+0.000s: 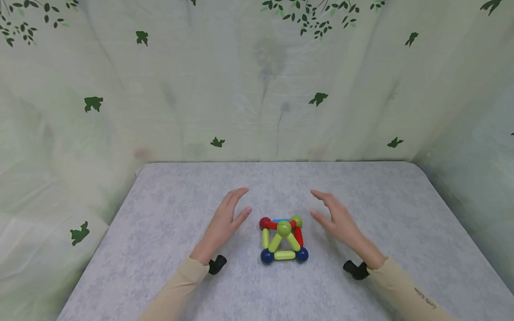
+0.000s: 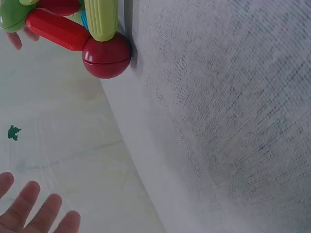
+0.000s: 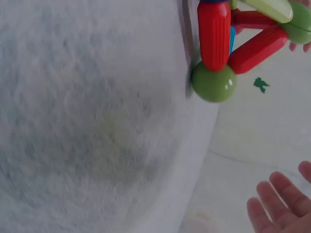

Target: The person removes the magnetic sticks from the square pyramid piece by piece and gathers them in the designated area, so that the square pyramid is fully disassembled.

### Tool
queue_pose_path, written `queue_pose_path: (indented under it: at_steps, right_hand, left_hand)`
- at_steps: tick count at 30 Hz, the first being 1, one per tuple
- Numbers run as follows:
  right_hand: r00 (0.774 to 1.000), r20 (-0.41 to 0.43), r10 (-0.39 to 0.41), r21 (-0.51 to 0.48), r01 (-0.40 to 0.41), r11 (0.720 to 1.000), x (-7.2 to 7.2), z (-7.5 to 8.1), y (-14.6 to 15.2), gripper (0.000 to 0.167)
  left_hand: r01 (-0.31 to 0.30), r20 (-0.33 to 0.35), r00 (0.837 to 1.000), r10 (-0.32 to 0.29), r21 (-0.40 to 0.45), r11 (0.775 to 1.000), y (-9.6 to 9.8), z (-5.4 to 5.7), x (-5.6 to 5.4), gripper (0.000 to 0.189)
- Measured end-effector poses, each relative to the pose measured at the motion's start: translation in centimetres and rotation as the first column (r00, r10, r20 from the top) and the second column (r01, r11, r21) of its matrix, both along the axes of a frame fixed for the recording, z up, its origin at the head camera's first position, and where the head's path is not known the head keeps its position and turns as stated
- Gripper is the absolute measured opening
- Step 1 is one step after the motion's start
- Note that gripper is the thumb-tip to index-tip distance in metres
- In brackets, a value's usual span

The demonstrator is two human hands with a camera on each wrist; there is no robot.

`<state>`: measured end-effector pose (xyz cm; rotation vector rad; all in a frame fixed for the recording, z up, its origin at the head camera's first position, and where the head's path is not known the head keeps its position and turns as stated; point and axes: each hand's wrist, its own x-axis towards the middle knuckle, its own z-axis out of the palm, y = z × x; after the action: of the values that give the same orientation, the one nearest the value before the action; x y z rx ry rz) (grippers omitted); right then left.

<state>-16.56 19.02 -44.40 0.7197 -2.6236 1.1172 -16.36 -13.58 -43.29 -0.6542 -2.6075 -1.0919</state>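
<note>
A small pyramid of toy rods and balls [image 1: 284, 255] stands on the table between my two hands. Its square base has two dark blue balls in front, a red ball [image 2: 107, 56] at the back left and a green ball [image 3: 214, 82] at the back right. Yellow-green and red rods rise to a green top ball [image 1: 283, 228]; part of a blue rod shows behind. My left hand [image 1: 221, 225] hovers to the left with fingers extended and thumb apart, holding nothing. On the other side, my right hand [image 1: 340, 223] mirrors it, also bare and apart from the pyramid.
The table [image 1: 168, 191] has a grey, felt-like cover and rounded far corners. A pale curtain [image 1: 241, 89] printed with leaves and dark green shapes hangs behind it and along both sides. Black wrist cameras [image 1: 356, 270] sit below each hand.
</note>
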Motion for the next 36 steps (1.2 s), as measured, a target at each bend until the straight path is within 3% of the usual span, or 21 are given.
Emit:
queue_pose_path:
  at_steps: [6, 11, 15, 18, 24, 29, 36]
  right_hand:
    - [0.993, 0.068, 0.1, -0.167, -0.088, 0.982, 0.8, -0.2, -0.7, 0.043]
    - [0.966, 0.186, 0.181, -0.261, -0.129, 0.957, 1.9, 0.3, -1.7, 0.035]
    - [0.937, 0.258, 0.234, -0.32, -0.145, 0.936, 2.3, -0.1, -2.0, 0.032]
    - [0.919, 0.286, 0.271, -0.356, -0.16, 0.921, 2.2, -1.3, -2.0, 0.031]
    - [0.882, 0.338, 0.329, -0.398, -0.183, 0.899, 2.5, -1.7, -2.3, 0.028]
    - [0.856, 0.355, 0.376, -0.423, -0.211, 0.881, 2.7, -1.9, -2.5, 0.027]
    - [0.841, 0.365, 0.399, -0.427, -0.23, 0.875, 2.9, -2.3, -3.1, 0.027]
  left_hand:
    - [0.165, -0.064, 0.985, -0.159, 0.119, 0.979, 0.6, -0.7, -0.1, 0.042]
    - [0.268, -0.011, 0.962, -0.273, 0.219, 0.938, 1.6, -1.5, 0.1, 0.039]
    - [0.327, 0.017, 0.939, -0.344, 0.273, 0.905, 2.7, -0.1, 1.2, 0.038]
    - [0.352, 0.023, 0.928, -0.373, 0.278, 0.894, 3.5, 0.8, 1.8, 0.037]
    - [0.378, 0.028, 0.916, -0.399, 0.266, 0.887, 4.1, -2.1, 0.8, 0.041]
    - [0.395, 0.023, 0.91, -0.413, 0.246, 0.885, 4.5, -2.4, 0.8, 0.041]
    - [0.438, 0.029, 0.888, -0.46, 0.26, 0.861, 5.1, -2.7, 0.8, 0.041]
